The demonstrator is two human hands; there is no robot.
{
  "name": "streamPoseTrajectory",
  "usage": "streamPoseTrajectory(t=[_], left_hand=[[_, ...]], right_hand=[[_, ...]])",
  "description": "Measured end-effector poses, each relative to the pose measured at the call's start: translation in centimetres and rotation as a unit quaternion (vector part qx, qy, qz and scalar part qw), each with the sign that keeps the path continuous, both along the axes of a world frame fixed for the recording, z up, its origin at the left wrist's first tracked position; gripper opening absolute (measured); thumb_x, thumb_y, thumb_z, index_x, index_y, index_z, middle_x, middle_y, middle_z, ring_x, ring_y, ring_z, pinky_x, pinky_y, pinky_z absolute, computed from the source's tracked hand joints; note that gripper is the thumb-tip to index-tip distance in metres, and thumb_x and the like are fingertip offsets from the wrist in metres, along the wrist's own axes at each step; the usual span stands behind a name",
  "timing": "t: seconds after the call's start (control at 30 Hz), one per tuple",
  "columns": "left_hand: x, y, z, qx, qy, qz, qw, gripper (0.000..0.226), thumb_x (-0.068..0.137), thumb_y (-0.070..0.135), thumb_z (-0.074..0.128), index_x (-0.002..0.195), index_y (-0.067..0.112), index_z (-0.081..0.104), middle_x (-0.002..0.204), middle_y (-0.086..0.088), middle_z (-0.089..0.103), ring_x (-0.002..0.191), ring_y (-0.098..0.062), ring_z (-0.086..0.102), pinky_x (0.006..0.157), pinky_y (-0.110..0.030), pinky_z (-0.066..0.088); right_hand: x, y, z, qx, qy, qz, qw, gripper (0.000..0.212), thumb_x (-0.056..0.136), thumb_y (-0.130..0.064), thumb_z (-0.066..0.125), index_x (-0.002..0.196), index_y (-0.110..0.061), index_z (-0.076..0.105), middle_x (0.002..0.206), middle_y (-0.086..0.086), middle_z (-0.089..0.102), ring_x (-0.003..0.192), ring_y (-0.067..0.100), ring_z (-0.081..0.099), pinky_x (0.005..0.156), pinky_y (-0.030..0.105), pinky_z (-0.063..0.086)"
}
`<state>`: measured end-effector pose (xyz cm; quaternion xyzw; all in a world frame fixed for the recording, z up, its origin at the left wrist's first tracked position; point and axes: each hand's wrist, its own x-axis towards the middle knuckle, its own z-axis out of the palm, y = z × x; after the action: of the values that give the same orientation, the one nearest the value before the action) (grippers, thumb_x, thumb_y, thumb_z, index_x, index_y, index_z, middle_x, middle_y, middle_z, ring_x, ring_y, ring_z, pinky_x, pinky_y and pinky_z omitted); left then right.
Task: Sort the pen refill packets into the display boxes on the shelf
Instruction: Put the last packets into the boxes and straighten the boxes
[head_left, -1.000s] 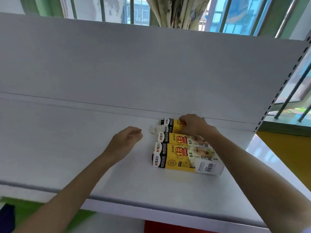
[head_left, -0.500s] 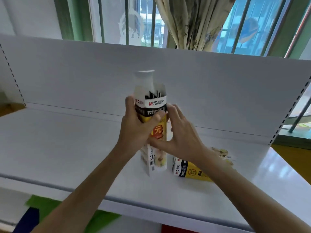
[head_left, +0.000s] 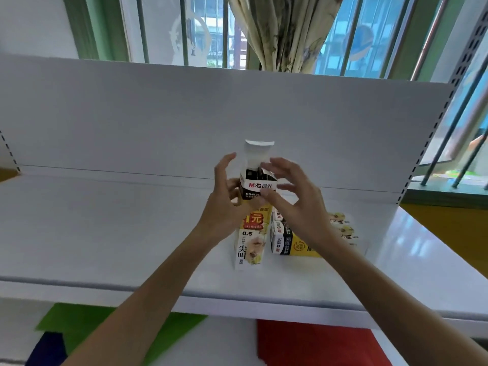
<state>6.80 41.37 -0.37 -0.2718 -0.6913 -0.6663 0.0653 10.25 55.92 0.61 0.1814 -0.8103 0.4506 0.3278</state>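
A yellow, white and black display box point(head_left: 251, 240) stands upright on the white shelf point(head_left: 105, 233), its top flap point(head_left: 258, 151) folded up and dark refills showing in the opening. My left hand point(head_left: 224, 207) grips the box's upper left side. My right hand point(head_left: 290, 204) is at the box's upper right corner, thumb on the front and forefinger over the small side flap, its other fingers spread. Two more boxes of the same kind point(head_left: 293, 245) lie flat, stacked just to the right, partly hidden by my right wrist.
The shelf's white back panel point(head_left: 158, 122) rises behind the boxes, with a perforated upright point(head_left: 433, 128) at its right end. Above it are window bars and a curtain point(head_left: 285, 30). Green, blue and red floor mats point(head_left: 311, 344) show below the shelf's front edge.
One box was lifted from the flat stack with my right hand and stood upright. Both hands took hold of it, and my right hand has moved up to its open top.
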Motion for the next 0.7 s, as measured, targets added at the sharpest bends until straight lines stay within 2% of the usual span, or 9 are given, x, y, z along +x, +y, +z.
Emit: streamPoseTrajectory(t=[0.1,0.2,0.27,0.4,0.47,0.53,0.57,0.63,0.7], left_hand=[[0.3,0.3,-0.3,-0.022,0.070,0.043,0.996,0.060,0.078,0.022,0.070,0.112,0.051,0.030,0.107,0.019,0.053,0.094,-0.003,0.061,0.074,-0.020,0.055],[0.2,0.1,-0.5,-0.052,0.097,0.041,0.993,0.048,0.080,0.022,0.068,0.106,0.051,0.038,0.112,0.008,0.055,0.099,-0.012,0.061,0.074,-0.023,0.056],[-0.1,-0.2,-0.3,-0.071,0.104,0.036,0.991,0.047,0.081,0.020,0.068,0.102,0.050,0.039,0.115,0.003,0.055,0.098,-0.014,0.061,0.070,-0.021,0.056],[-0.4,-0.3,0.2,-0.095,0.113,0.035,0.988,0.040,0.080,0.021,0.068,0.097,0.045,0.040,0.112,-0.001,0.056,0.094,-0.015,0.062,0.068,-0.019,0.056],[-0.7,-0.4,0.2,-0.101,0.114,0.039,0.988,0.039,0.081,0.021,0.068,0.096,0.044,0.040,0.111,0.000,0.057,0.093,-0.016,0.062,0.067,-0.018,0.056],[-0.9,-0.5,0.1,-0.094,0.098,0.038,0.990,0.039,0.081,0.021,0.067,0.100,0.041,0.040,0.112,0.000,0.057,0.095,-0.016,0.061,0.066,-0.019,0.056],[-1.0,-0.6,0.0,-0.091,0.088,0.039,0.991,0.039,0.082,0.020,0.067,0.103,0.039,0.041,0.114,0.000,0.057,0.096,-0.016,0.061,0.066,-0.020,0.056],[-0.8,-0.6,-0.3,-0.087,0.072,0.043,0.993,0.043,0.083,0.020,0.066,0.112,0.036,0.038,0.116,0.002,0.056,0.100,-0.016,0.059,0.069,-0.022,0.055],[-0.5,-0.5,-0.6,-0.078,0.063,0.048,0.994,0.049,0.083,0.018,0.065,0.118,0.035,0.035,0.118,0.002,0.055,0.101,-0.016,0.059,0.072,-0.024,0.055]], right_hand=[[-0.2,0.0,-0.5,-0.022,-0.027,0.015,0.999,0.038,0.086,-0.023,0.062,0.123,-0.022,0.056,0.121,-0.015,0.059,0.116,0.006,0.051,0.092,0.036,0.050],[-0.2,0.1,-0.2,-0.005,-0.017,0.008,1.000,0.029,0.087,-0.023,0.059,0.115,-0.024,0.061,0.116,-0.019,0.061,0.115,0.005,0.050,0.091,0.036,0.050],[-0.5,0.2,0.0,0.005,-0.011,-0.005,1.000,0.021,0.087,-0.024,0.055,0.105,-0.023,0.065,0.115,-0.015,0.059,0.113,0.005,0.051,0.090,0.036,0.050],[-1.2,0.4,0.4,0.025,0.004,-0.026,0.999,0.012,0.083,-0.024,0.060,0.089,-0.020,0.069,0.134,-0.007,0.040,0.122,0.003,0.040,0.096,0.019,0.040],[-1.2,0.5,1.0,0.009,-0.025,0.012,1.000,0.009,0.083,-0.018,0.064,0.091,-0.019,0.067,0.137,-0.009,0.039,0.124,0.001,0.040,0.100,0.021,0.040],[-1.0,0.4,1.6,-0.047,-0.059,0.064,0.995,0.018,0.083,-0.007,0.064,0.095,-0.020,0.060,0.128,-0.008,0.049,0.117,0.001,0.049,0.096,0.029,0.048],[-0.9,0.2,2.0,-0.074,-0.063,0.079,0.992,0.022,0.083,-0.006,0.063,0.098,-0.020,0.056,0.120,-0.007,0.055,0.112,0.002,0.054,0.091,0.029,0.051],[-0.8,-0.1,2.5,-0.092,-0.053,0.082,0.991,0.025,0.086,-0.011,0.060,0.106,-0.022,0.051,0.106,-0.005,0.063,0.100,0.002,0.060,0.080,0.018,0.050],[-0.8,-0.5,2.9,-0.071,-0.046,0.057,0.995,0.028,0.089,-0.018,0.057,0.115,-0.029,0.051,0.097,-0.006,0.065,0.092,-0.002,0.061,0.074,0.008,0.047]])
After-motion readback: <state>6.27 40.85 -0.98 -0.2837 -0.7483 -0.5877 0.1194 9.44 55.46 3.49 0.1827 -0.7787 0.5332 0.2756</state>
